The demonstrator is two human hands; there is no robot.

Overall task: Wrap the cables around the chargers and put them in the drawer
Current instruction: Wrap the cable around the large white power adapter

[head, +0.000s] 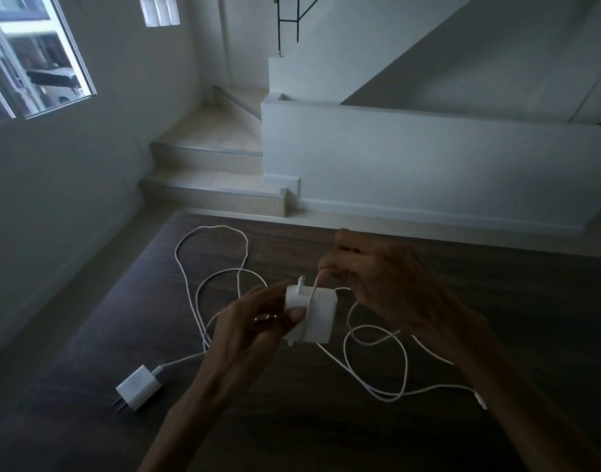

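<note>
Dim stairwell room, dark wood worktop (pixel 326 420): left hand (pixel 248 321) gripping big square white charger (pixel 314 313), right hand (pixel 370 277) fingers pinching its thin white cable (pixel 377 366), wrapping just starting; small white plug charger (pixel 139 387) w/ cable untouched, nothing stowed yet.

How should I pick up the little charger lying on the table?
Take the small charger by its two flat white sides, coming from above. Its prongs stick out toward you and its cable leaves the far end, so your grip should stay on the middle.

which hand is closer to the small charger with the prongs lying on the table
Left. The left hand, holding the large charger, is up and to the right of the small charger. The right hand, pinching the cable, is farther right.
</note>
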